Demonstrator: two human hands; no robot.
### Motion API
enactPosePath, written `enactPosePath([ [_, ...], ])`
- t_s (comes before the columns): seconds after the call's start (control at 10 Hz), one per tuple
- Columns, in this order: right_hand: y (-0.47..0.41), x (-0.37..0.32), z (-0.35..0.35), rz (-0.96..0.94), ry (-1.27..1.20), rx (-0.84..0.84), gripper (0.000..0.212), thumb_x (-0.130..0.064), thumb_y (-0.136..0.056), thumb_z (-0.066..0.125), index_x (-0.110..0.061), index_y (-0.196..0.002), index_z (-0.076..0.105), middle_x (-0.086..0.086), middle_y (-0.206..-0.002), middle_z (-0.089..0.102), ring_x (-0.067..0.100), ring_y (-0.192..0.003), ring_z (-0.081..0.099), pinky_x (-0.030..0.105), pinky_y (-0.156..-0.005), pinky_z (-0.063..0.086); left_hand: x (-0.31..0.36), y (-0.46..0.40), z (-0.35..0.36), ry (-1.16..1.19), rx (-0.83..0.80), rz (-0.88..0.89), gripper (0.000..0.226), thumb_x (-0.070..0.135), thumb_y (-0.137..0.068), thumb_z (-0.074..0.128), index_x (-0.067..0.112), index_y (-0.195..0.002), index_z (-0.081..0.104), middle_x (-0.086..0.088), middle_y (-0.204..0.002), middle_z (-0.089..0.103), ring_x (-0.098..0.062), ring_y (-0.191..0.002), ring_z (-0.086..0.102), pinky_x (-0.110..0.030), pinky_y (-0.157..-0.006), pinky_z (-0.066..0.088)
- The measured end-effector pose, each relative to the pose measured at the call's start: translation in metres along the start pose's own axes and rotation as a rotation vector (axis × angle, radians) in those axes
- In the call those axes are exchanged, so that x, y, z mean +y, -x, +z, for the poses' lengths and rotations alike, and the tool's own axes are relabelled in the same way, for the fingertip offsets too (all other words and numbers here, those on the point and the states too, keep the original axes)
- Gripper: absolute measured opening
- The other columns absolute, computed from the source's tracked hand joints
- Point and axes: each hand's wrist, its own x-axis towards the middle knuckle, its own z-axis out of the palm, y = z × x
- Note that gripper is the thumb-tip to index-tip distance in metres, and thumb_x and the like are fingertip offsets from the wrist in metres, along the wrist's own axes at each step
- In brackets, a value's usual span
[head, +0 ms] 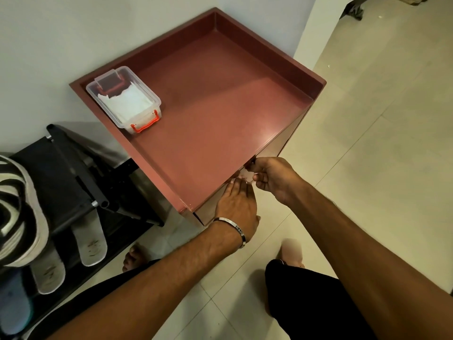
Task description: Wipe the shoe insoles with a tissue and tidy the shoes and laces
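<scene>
Item 1: tissue (245, 177), small pale crumpled scrap, at front edge of cabinet top, near its right front corner. Too crumpled and small to give a long axis or heading. Sits between both hands.

Item 2: left hand (236, 204), back up, fingers fairly straight and reaching up to the cabinet's front edge, fingertips at the tissue. Whether they pinch it or only touch it: can't tell. Metal bangle (234, 229) on wrist.

Item 3: right hand (274, 177), fingers curled, thumb and forefinger pinching the tissue from the right side.

Item 4: red-brown cabinet (220, 114), top w/ raised rim on back, left and right sides; front edge has no rim. Stands against white wall, corner-on to camera. Most of top surface bare.

Item 5: clear plastic box (123, 99), orange clips, no lid on, white tissues inside. Back-left corner of cabinet top, long axis running from wall toward front. Well apart from hands.

Item 6: black shoe rack (73, 182), left of cabinet, just beside it. Pale insoles/slippers (90, 241) on lower shelf, long axes pointing out toward the person, rounded ends hanging past the rack's front edge. Striped black-white footwear (17, 209) on top at far left.

Item 7: tiled floor (367, 143), open to the right of cabinet and in front. Person's bare feet on tiles below hands.
</scene>
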Motion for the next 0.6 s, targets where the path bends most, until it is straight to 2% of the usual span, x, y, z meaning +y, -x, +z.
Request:
enactPosePath([
  [0.1,0.0,0.003,0.001,-0.006,-0.004,0.01,0.038,0.001,-0.081,0.054,0.012,-0.117,0.059,0.012,-0.082,0.055,0.008,-0.045,0.055,0.02,-0.047,0.047,0.0,0.0,0.001,0.006,0.017,0.005,0.082,0.049,-0.099,0.04,-0.002,-0.153,0.004,-0.02,-0.161,0.006,-0.032,-0.15,0.002,-0.04,-0.12,-0.003],
  [0.2,0.003,0.005,0.004,-0.012,0.011,0.022,0.029,0.002,-0.081,0.054,0.007,-0.108,0.064,0.013,-0.084,0.058,0.008,-0.047,0.055,0.023,-0.052,0.048,-0.001,-0.001,0.004,0.006,0.017,0.011,0.082,0.049,-0.099,0.039,-0.001,-0.153,0.002,-0.019,-0.162,0.004,-0.031,-0.15,0.0,-0.04,-0.12,-0.004],
  [0.3,0.005,0.007,0.005,-0.026,0.033,0.033,0.03,0.002,-0.082,0.054,0.006,-0.11,0.063,0.015,-0.089,0.062,0.01,-0.052,0.058,0.025,-0.059,0.05,-0.004,-0.001,0.008,0.028,0.02,0.019,0.084,0.049,-0.099,0.041,0.0,-0.153,0.001,-0.019,-0.162,0.004,-0.031,-0.151,0.0,-0.04,-0.121,-0.002],
  [0.4,0.007,0.009,0.0,-0.057,0.062,0.006,0.031,0.003,-0.085,0.055,0.004,-0.115,0.063,0.024,-0.101,0.069,0.019,-0.075,0.067,0.031,-0.071,0.054,-0.009,0.001,0.011,0.036,0.022,0.048,0.085,0.05,-0.098,0.043,0.002,-0.154,-0.001,-0.017,-0.163,0.002,-0.028,-0.151,-0.002,-0.038,-0.121,-0.004],
  [0.5,0.016,0.01,-0.002,-0.084,0.119,-0.009,0.03,0.002,-0.087,0.056,-0.003,-0.114,0.066,0.017,-0.113,0.069,0.021,-0.091,0.068,0.03,-0.073,0.055,-0.011,0.004,0.01,0.071,0.025,0.08,0.084,0.049,-0.098,0.043,0.004,-0.155,0.0,-0.015,-0.163,0.001,-0.028,-0.151,-0.004,-0.036,-0.119,-0.006],
  [0.6,0.034,0.011,0.001,-0.166,0.176,-0.025,0.034,0.0,-0.089,0.056,-0.013,-0.119,0.065,0.008,-0.122,0.066,0.017,-0.099,0.061,0.024,-0.065,0.048,-0.013,0.015,0.004,0.225,0.014,0.106,0.082,0.046,-0.096,0.049,0.01,-0.156,0.006,-0.009,-0.164,0.005,-0.026,-0.151,-0.004,-0.039,-0.122,-0.003],
])
